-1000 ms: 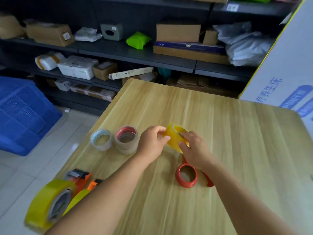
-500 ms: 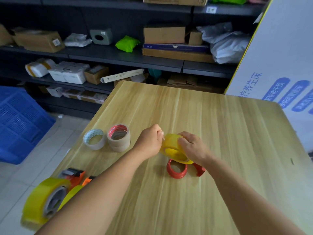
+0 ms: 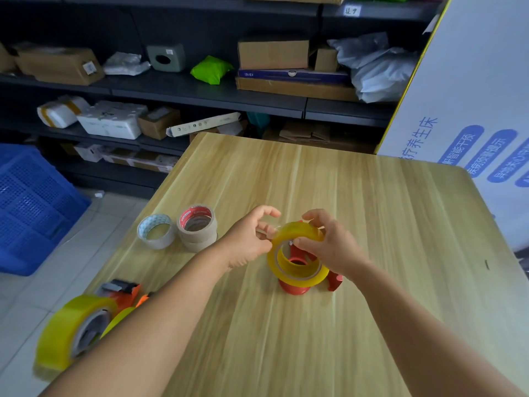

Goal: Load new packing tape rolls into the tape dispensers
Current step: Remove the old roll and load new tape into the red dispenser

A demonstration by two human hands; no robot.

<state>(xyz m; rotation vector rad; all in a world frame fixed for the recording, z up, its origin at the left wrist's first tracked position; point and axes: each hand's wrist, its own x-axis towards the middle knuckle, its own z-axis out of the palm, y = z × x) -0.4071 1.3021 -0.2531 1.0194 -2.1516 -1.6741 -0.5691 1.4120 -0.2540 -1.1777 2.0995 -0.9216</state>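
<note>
Blue crate (image 3: 31,207) on floor, green parcel (image 3: 210,69) on shelf (image 3: 200,91)

bare table (image 3: 386,224) right of both hands, tape rolls (image 3: 183,229) crowding the left edge

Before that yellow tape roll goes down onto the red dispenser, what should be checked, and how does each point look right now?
1. Right hand grips the translucent yellow tape roll: ok.
2. Left hand pinches the loose tape end: cannot tell, too small.
3. Roll's hole sits over the red plastic dispenser: ok.
4. Roll seated on the dispenser: not ok, only partly down.
5. Dispenser rests steady on the wooden table: ok.
</note>
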